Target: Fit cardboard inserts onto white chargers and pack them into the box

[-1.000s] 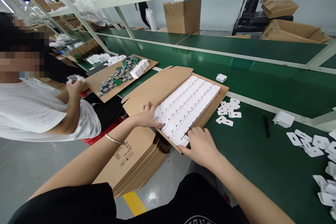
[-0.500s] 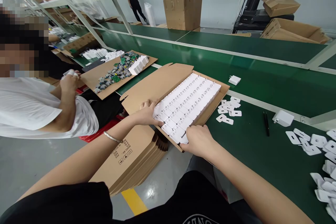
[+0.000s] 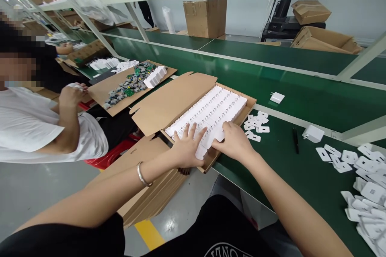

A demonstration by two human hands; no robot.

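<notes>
Open carton [image 3: 251,105] lies at the centre of the frame on the green worktop [image 3: 262,172], its lid flap [image 3: 173,100] folded out to the left. White blocks [image 3: 196,108] stand packed inside in close rows, metal prongs upward; bare cardboard shows along the right wall and at the near corner. Left hand [image 3: 187,150]: open, fingers spread over the near end of the rows, no grip seen. Right hand [image 3: 237,140]: part-curled, thumb and index apart at the rows' right edge; cannot tell whether it grips a block. Step in hand, as judged: both hands steadying or evening the near end of the rows. Any further adjustment there calls for light, level pressure, fingertips kept off the prongs. Right of frame: black slim tool [image 3: 295,140], white plug [image 3: 313,133], smaller plug [image 3: 277,97] farther back, loose flat white plates [image 3: 372,192]. Flattened cartons [image 3: 163,198] are stacked below centre; a co-worker's white sleeve [image 3: 33,124] shows at left.
</notes>
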